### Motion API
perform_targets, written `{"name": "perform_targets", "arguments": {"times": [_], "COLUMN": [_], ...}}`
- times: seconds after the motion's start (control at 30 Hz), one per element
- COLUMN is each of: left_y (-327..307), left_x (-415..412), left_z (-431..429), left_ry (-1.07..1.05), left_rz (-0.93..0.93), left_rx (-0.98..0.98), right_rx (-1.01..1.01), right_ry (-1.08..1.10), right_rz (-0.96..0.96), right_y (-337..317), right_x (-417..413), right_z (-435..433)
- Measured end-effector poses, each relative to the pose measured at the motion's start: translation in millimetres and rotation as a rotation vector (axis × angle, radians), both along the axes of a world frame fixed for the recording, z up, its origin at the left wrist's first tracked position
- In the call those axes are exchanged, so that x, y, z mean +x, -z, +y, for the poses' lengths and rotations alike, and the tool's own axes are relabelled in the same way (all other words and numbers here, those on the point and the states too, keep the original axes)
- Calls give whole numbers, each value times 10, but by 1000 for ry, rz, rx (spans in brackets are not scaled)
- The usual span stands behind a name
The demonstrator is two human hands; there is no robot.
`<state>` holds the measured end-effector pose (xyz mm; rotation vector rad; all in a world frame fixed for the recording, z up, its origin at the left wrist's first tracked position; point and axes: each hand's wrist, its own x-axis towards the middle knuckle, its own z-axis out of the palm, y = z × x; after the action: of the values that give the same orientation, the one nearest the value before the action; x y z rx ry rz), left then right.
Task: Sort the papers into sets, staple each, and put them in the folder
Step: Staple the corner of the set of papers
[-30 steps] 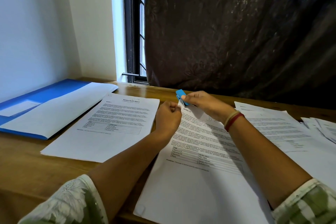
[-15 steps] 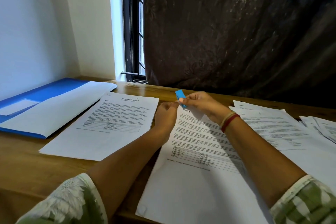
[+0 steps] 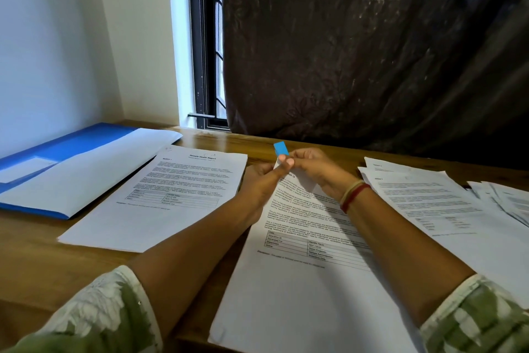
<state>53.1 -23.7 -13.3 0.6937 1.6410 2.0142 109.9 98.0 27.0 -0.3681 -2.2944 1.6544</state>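
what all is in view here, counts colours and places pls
flat plastic folder: one, blue, far left of table, white sheet on it
printed paper set headed Sample Health Report: one, white, left of centre
printed paper set under the hands: one, white, centre
loose printed sheets: several, white, right side
small blue stapler: one, at centre set's top corner
wooden table: one, brown, beneath everything
curtain: one, dark, behind table
barred window: one, black frame, beside curtain
left hand: pinches centre set's corner
right hand: grips stapler; red and pale wrist bands

One head-worn wide view looks forward and down, close over the desk, facing the window
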Motion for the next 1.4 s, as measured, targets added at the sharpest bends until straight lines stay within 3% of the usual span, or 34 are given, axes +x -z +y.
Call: {"name": "perform_targets", "arguments": {"times": [0.17, 0.47, 1.17, 1.4], "left_y": [-44, 3, 19, -22], "left_x": [-21, -50, -77, -4], "left_z": [-21, 6, 49, -49], "left_ry": [5, -42, -164, -24], "left_rz": [-59, -8, -85, 72], "left_rx": [8, -105, -202, -166], "right_rx": [-5, -506, -573, -727], "right_ry": [17, 255, 234, 238], "right_rz": [36, 180, 282, 387], "right_y": [-15, -78, -149, -274], "right_x": [4, 6, 215, 348], "right_z": [-37, 75, 99, 135]}}
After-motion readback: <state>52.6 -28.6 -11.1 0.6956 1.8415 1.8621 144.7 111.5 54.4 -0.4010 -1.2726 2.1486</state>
